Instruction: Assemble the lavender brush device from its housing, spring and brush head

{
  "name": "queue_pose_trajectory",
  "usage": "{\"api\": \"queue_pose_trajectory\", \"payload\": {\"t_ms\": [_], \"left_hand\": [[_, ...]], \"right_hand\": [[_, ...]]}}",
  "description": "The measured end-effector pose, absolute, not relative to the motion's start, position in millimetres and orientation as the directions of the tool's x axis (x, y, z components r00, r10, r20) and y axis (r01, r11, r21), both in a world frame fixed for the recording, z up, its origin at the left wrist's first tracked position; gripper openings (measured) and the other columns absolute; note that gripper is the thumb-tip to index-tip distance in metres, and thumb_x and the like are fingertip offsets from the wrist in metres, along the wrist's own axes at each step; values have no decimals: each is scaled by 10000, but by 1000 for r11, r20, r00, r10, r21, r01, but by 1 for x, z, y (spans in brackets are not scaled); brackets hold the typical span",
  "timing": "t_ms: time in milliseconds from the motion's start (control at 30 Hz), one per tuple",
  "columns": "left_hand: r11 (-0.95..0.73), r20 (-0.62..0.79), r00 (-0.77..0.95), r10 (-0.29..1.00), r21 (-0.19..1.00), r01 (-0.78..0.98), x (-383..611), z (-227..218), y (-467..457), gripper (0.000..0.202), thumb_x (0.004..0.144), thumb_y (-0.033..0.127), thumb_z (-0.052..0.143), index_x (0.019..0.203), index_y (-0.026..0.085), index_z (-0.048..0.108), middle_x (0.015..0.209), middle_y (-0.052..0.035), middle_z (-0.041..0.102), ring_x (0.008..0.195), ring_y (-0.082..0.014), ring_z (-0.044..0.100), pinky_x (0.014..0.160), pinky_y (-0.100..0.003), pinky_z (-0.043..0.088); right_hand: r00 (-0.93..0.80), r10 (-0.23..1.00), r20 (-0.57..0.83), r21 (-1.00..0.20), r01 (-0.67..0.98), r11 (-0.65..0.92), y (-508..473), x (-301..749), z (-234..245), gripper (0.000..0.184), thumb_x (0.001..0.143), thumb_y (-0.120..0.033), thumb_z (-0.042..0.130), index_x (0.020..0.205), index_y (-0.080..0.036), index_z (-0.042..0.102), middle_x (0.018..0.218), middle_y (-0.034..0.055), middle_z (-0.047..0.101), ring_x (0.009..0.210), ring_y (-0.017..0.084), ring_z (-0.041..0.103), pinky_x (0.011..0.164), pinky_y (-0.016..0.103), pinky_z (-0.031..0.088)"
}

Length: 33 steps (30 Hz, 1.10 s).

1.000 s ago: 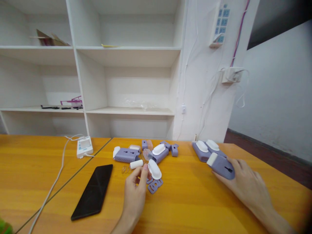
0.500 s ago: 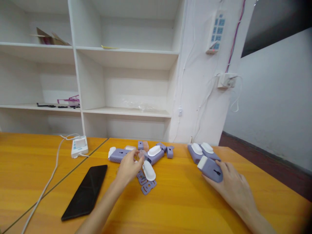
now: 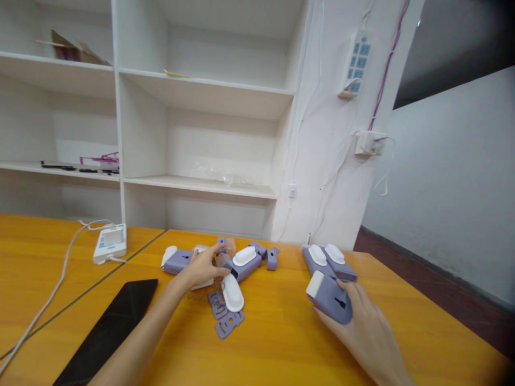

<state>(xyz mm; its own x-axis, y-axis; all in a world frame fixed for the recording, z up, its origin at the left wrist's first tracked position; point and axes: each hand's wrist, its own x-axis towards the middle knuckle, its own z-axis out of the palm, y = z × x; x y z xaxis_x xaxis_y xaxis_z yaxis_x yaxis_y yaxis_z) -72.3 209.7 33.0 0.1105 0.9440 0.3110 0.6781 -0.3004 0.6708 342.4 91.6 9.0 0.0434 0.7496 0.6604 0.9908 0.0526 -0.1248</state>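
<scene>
My left hand [image 3: 201, 268] reaches into a cluster of purple and white plastic parts on the orange table [image 3: 281, 343]. Its fingers curl over a purple housing [image 3: 177, 261] and a small clear piece [image 3: 222, 261]; what they grip I cannot make out. My right hand [image 3: 362, 327] holds a purple housing with a white end cap [image 3: 330, 301] just above the table. Beside it lie two more purple housings with white caps [image 3: 328, 259]. A white oval cap [image 3: 232, 286] and flat purple plates [image 3: 225, 316] lie just right of my left hand.
A black phone [image 3: 108, 332] lies flat at the lower left. A white charger box [image 3: 109, 242] with a cable sits at the back left. White shelves [image 3: 201, 102] stand behind the table, and a power strip [image 3: 354, 67] hangs on the wall.
My left hand has moved forward from near the white cylinder into the pile of parts. My right hand has drawn the purple housing slightly nearer. The view has shifted to the right.
</scene>
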Motion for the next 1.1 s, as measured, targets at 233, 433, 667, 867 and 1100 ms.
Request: {"api": "queue_pose_trajectory", "payload": {"t_ms": [233, 433, 667, 867, 1100], "left_hand": [[-349, 347, 103, 932, 787, 508, -69, 47, 209, 713, 736, 277, 874, 1366, 150, 564, 1214, -119, 689, 1176, -337, 657, 1096, -566, 463], [-481, 433, 230, 871, 848, 223, -40, 103, 145, 816, 680, 290, 894, 1400, 259, 511, 1355, -110, 616, 1200, -302, 668, 991, -426, 574], [-328, 343, 322, 883, 939, -102, -7, 32, 58, 807, 682, 90, 892, 1379, 355, 584, 1506, -78, 527, 1446, -351, 453, 1075, -448, 519], [-245, 351, 390, 851, 924, -294, -7, -4, 49, 742, 683, 210, 949, 1310, 355, 579, 1448, -87, 530, 1412, -374, 464, 997, -474, 559], [-252, 385, 362, 849, 897, -364, 0, 1, 49, 650, 684, 242, 966, 1182, 356, 564, 1418, -77, 470, 1389, -357, 457, 948, -464, 575]], "right_hand": [[26, 758, 652, -181, 976, 122, 89, 336, 9, 580, 847, -601, 693, 1274, -270, 485, 1284, 120, 666, 1047, 379, 713, 879, 531, 578], [-56, 777, 627, -231, 939, 254, 80, 323, 15, 639, 811, -581, 747, 1317, -277, 503, 1325, 109, 670, 1168, 337, 698, 973, 477, 578], [-218, 852, 476, -369, 830, 418, 54, 280, 14, 748, 663, -441, 874, 1321, -257, 571, 1336, 113, 685, 1197, 340, 695, 1020, 464, 574], [-337, 841, 423, -372, 782, 500, 50, 267, 8, 846, 556, -502, 949, 1303, -261, 633, 1317, 117, 718, 1184, 388, 705, 993, 499, 598], [-341, 821, 458, -375, 764, 526, 45, 265, 15, 848, 556, -559, 953, 1293, -270, 650, 1278, 104, 732, 1144, 362, 728, 955, 436, 622]]}}
